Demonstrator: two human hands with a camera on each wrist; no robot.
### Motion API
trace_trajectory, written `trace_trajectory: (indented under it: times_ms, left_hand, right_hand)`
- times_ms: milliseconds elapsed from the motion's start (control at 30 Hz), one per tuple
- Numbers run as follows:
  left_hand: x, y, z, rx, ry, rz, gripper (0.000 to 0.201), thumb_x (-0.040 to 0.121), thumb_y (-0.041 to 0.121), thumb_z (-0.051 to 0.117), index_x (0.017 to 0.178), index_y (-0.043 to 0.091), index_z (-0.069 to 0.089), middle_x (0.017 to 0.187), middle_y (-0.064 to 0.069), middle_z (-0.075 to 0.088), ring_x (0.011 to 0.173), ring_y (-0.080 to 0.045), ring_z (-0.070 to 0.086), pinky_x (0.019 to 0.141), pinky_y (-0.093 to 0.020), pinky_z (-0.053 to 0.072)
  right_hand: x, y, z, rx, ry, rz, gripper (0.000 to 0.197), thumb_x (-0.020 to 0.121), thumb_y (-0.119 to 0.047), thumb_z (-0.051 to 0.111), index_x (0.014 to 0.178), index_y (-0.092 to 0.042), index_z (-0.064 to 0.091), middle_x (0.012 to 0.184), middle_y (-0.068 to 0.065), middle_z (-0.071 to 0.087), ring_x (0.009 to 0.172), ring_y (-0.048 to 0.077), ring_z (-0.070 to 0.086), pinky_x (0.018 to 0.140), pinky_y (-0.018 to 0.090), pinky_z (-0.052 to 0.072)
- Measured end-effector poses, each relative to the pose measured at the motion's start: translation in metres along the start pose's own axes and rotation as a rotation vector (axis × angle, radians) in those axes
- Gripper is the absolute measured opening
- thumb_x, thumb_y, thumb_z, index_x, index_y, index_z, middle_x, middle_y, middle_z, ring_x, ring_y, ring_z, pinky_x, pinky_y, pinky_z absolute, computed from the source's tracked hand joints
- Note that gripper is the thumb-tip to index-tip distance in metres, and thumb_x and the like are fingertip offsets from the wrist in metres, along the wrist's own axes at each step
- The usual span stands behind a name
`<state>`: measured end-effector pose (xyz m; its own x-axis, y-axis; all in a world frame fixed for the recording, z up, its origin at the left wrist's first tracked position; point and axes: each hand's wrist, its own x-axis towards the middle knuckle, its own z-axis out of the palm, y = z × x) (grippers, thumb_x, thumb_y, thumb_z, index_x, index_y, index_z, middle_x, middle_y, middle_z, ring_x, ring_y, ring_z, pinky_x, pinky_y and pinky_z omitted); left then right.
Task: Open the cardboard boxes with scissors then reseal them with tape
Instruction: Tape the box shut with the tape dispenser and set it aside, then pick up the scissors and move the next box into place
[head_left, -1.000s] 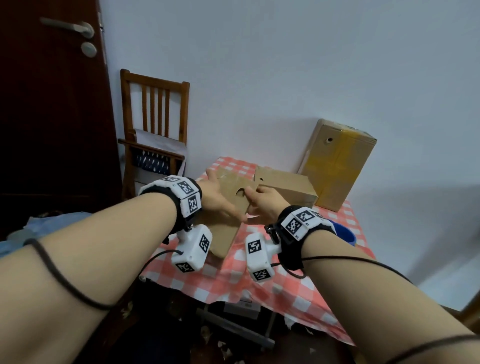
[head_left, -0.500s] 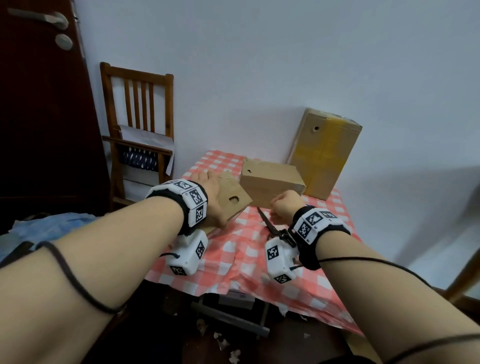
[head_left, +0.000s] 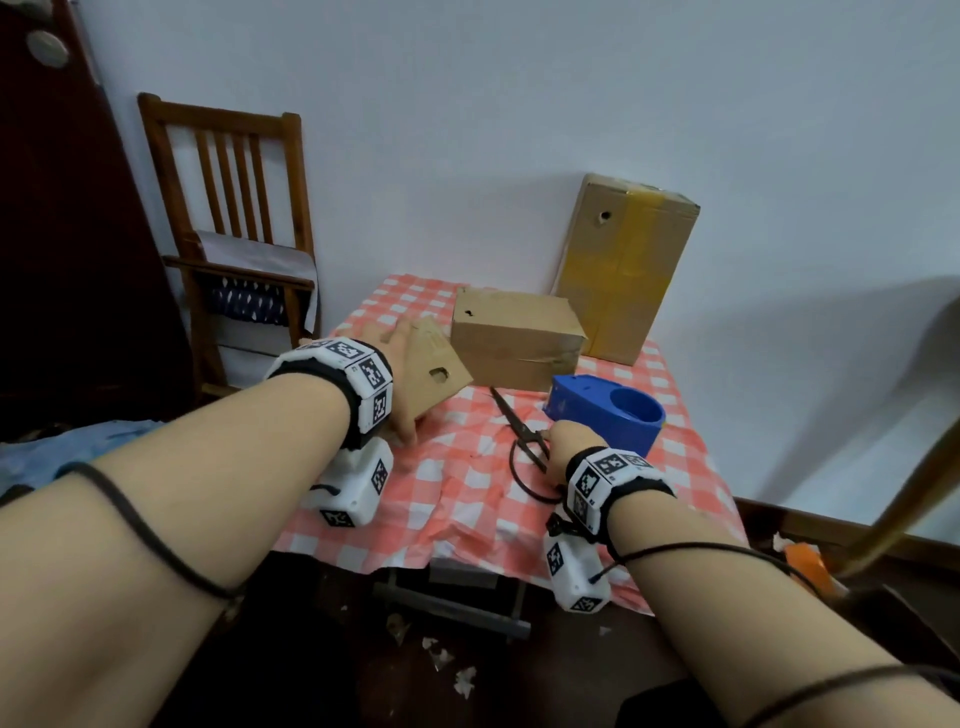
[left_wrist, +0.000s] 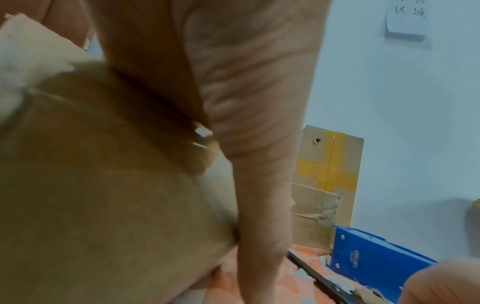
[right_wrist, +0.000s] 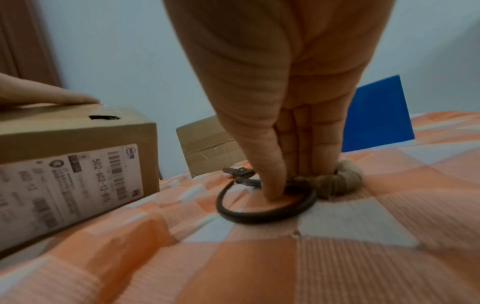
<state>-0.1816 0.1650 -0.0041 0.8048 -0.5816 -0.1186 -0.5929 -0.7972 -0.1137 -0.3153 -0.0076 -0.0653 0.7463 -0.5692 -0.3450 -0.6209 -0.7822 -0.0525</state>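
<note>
Both hands are down on the table (head_left: 467, 499), which wears a red-and-white checked cloth. Left hand (head_left: 400, 374) lies over the small cardboard box (head_left: 434, 371) at the near left, fingers straight along its top and thumb down its side — in the right wrist view a fingertip (right_wrist: 78, 99) rests flat on the top panel beside a punched hole, and a printed label covers the box's near side. Right hand (head_left: 566, 449) is at the scissors (head_left: 519, 431), which lie flat on the cloth with the blades pointing away; the thumb (right_wrist: 262, 168) is pushed down through the bare dark loop, while the other fingers are tucked into the cloth-wrapped loop — a grip on the handles, blades not lifted. Just beyond this hand sits a blue tape dispenser (head_left: 605, 410). Behind the scissors lies a second cardboard box (head_left: 514, 338), and a tall box (head_left: 623, 270) patched with yellow tape leans against the wall.
</note>
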Motion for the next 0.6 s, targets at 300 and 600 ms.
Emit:
trace_trajectory:
  times_ms: [300,600]
  left_hand:
    - [0.001,0.0,0.006,-0.009,0.104,-0.021,0.133,0.04,0.062,0.087,0.142,0.009,0.02,0.135,-0.009,0.042,0.125,-0.028,0.044,0.097,-0.039,0.041]
    - [-0.001,0.004,0.017,0.001,0.172,-0.052,0.118,0.049,0.053,0.088,0.14,0.014,0.025,0.134,-0.013,0.041,0.121,-0.036,0.045,0.093,-0.049,0.042]
  right_hand:
    - [-0.004,0.006,-0.013,0.153,0.129,0.026,0.041,0.093,-0.047,0.05,0.081,-0.008,0.055,0.072,0.005,0.053,0.073,0.023,0.052,0.067,0.029,0.042]
    - [-0.025,0.032,-0.033,0.562,0.227,-0.108,0.035,0.075,-0.031,0.08,0.064,-0.013,0.052,0.06,0.0,0.05,0.057,0.015,0.046,0.054,0.026,0.035]
